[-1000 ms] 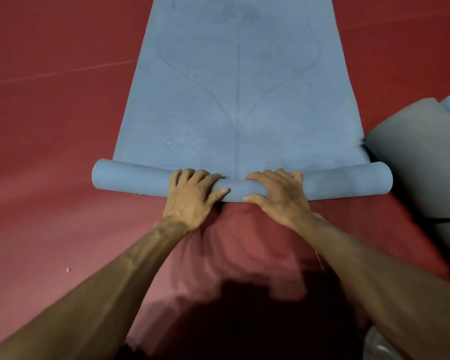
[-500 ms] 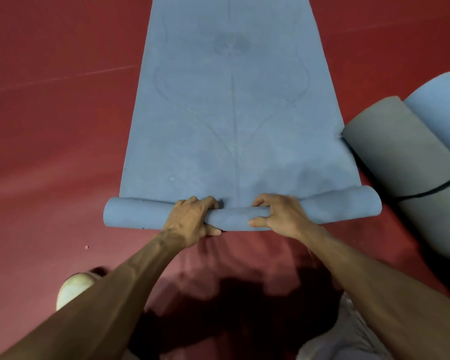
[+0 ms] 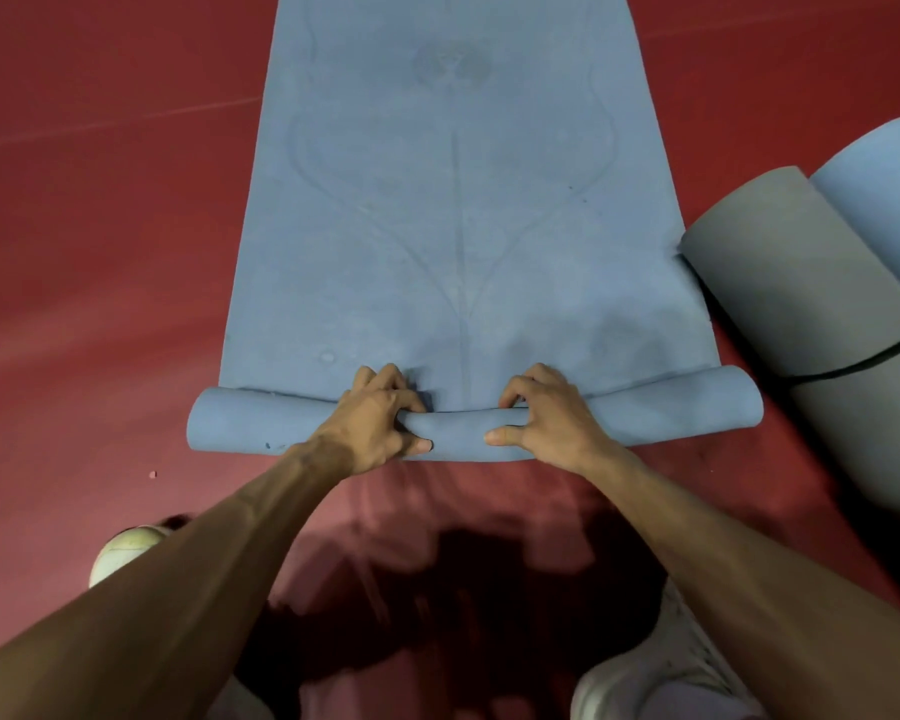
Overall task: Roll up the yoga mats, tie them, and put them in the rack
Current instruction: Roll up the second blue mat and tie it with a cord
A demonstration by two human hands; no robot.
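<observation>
A blue yoga mat [image 3: 453, 200] with a faint line pattern lies flat on the red floor, stretching away from me. Its near end is wound into a roll [image 3: 671, 407] that runs left to right. My left hand [image 3: 378, 423] grips the roll left of its middle, fingers curled over the top and thumb at the front. My right hand [image 3: 546, 415] grips it right of the middle in the same way. The roll sags slightly between the two hands.
A rolled grey mat [image 3: 806, 293] tied with a black strap [image 3: 868, 363] lies on the floor at the right, touching the blue mat's edge. A rolled blue mat [image 3: 884, 184] lies beside it. My shoes [image 3: 126, 550] show at the bottom. Red floor [image 3: 100, 252] all around.
The roll has advanced along the flat mat and grown a little thicker. Both hands have gone from lying over the roll to gripping it, and the view has shifted forward with them.
</observation>
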